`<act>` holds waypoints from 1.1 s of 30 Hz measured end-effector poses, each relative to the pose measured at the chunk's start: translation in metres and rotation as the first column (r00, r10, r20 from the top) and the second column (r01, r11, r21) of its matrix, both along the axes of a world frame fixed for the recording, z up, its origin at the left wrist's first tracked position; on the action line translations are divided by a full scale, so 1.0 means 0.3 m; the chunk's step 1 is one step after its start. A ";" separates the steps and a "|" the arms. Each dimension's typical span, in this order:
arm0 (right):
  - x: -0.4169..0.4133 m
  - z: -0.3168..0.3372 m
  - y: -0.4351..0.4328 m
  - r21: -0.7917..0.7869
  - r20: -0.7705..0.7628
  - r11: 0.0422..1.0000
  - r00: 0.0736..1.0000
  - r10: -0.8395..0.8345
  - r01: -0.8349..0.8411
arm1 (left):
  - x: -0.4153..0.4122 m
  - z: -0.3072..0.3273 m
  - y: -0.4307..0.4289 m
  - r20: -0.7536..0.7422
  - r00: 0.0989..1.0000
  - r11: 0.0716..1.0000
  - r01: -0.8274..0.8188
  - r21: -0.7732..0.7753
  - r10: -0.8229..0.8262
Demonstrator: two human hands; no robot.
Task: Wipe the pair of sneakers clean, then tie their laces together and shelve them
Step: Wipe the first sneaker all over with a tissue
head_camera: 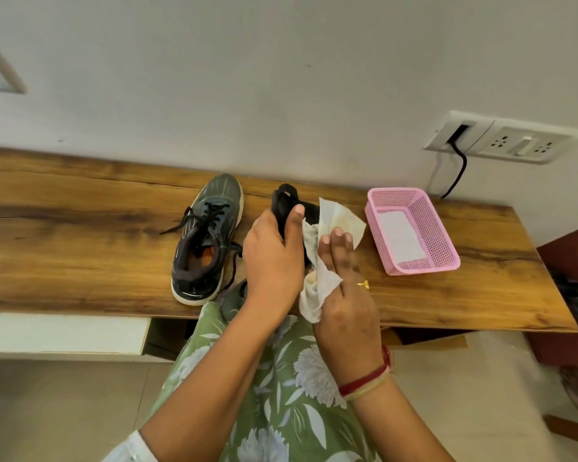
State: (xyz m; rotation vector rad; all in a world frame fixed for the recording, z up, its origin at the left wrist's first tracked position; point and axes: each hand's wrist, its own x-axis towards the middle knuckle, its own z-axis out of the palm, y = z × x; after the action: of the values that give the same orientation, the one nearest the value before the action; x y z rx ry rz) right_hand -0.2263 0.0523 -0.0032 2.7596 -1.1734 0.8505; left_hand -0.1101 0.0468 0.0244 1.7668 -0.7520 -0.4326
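Note:
One grey and black sneaker [207, 238] with a white sole lies on the wooden bench top [80, 228], toe toward the wall, its black laces loose. The second sneaker [286, 203] is lifted above the bench and mostly hidden behind my hands. My left hand [274, 258] grips it, thumb curled over its dark upper. My right hand [342, 295] presses a stained white wipe [324, 248] against the shoe's right side with straight fingers. Part of the wipe sticks up above my fingertips.
A pink mesh basket [427, 258] with a white sheet inside stands on the bench to the right of my hands. A wall socket plate [504, 138] with a black cable is above it. An open compartment [167, 335] lies under the bench.

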 end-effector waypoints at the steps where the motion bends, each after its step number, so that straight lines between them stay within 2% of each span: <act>1: -0.007 -0.007 0.004 0.008 -0.014 1.000 1.000 0.005 -0.005 | 0.002 0.002 -0.011 0.012 1.000 1.000 0.017 0.023 -0.017; 3: -0.015 -0.021 0.008 0.055 -0.027 0.998 0.999 0.040 -0.039 | 0.019 0.014 -0.053 0.039 0.997 0.994 0.061 0.091 -0.065; 4: -0.017 -0.021 0.010 0.098 0.019 0.994 0.999 0.051 -0.052 | 0.034 0.022 -0.085 0.059 0.994 0.986 0.084 0.141 -0.093; 7: -0.009 0.041 -0.021 0.312 0.276 0.948 0.961 -0.022 -0.068 | 0.087 0.043 -0.169 0.044 0.984 0.953 0.153 0.261 -0.170; 9: 0.016 0.090 -0.091 0.321 0.383 0.946 0.919 -0.097 -0.034 | 0.107 0.040 -0.202 0.023 0.980 0.941 0.182 0.286 -0.197; 11: 0.059 0.100 -0.183 0.311 0.362 0.950 0.923 -0.134 0.016 | 0.110 0.030 -0.219 0.000 0.979 0.935 0.194 0.298 -0.203; 13: 0.111 0.075 -0.256 0.298 0.252 0.953 0.959 -0.127 0.048 | 0.109 0.020 -0.228 -0.051 0.980 0.933 0.201 0.299 -0.194; 16: 0.135 0.009 -0.268 0.202 0.115 0.974 0.985 -0.125 0.100 | 0.117 -0.003 -0.233 -0.091 0.982 0.939 0.186 0.290 -0.167; 19: 0.116 -0.024 -0.229 0.051 0.095 0.991 0.987 -0.132 0.128 | 0.114 -0.026 -0.243 -0.123 0.984 0.940 0.164 0.301 -0.132; 22: 0.106 -0.061 -0.195 0.001 0.053 0.989 0.988 -0.145 0.145 | 0.108 -0.047 -0.282 -0.295 0.952 0.940 0.170 0.296 -0.079; 24: 0.110 -0.091 -0.167 0.062 0.009 0.989 0.990 -0.138 0.137 | 0.118 -0.066 -0.304 -0.450 0.893 0.940 0.164 0.300 -0.012; 26: 0.118 -0.115 -0.130 0.130 -0.027 0.987 0.995 -0.095 0.098 | 0.134 -0.078 -0.312 -0.515 0.857 0.930 0.163 0.328 0.031; 28: 0.120 -0.151 -0.094 0.178 -0.035 0.981 0.997 -0.067 0.072 | 0.160 -0.094 -0.314 -0.513 0.857 0.926 0.153 0.345 0.049; 30: 0.111 -0.168 -0.056 0.317 -0.013 0.948 1.000 -0.017 0.020 | 0.190 -0.111 -0.304 -0.483 0.874 0.925 0.133 0.356 0.060; 33: 0.082 -0.125 -0.041 0.564 0.185 0.819 0.983 -0.002 -0.105 | 0.236 -0.152 -0.270 -0.363 0.931 0.929 0.105 0.355 0.034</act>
State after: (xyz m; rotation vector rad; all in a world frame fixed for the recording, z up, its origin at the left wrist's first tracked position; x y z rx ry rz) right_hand -0.2018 0.0401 -0.0406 3.2482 -1.6286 0.8823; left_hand -0.0392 -0.0342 -0.0211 1.9428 -0.4556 -0.9508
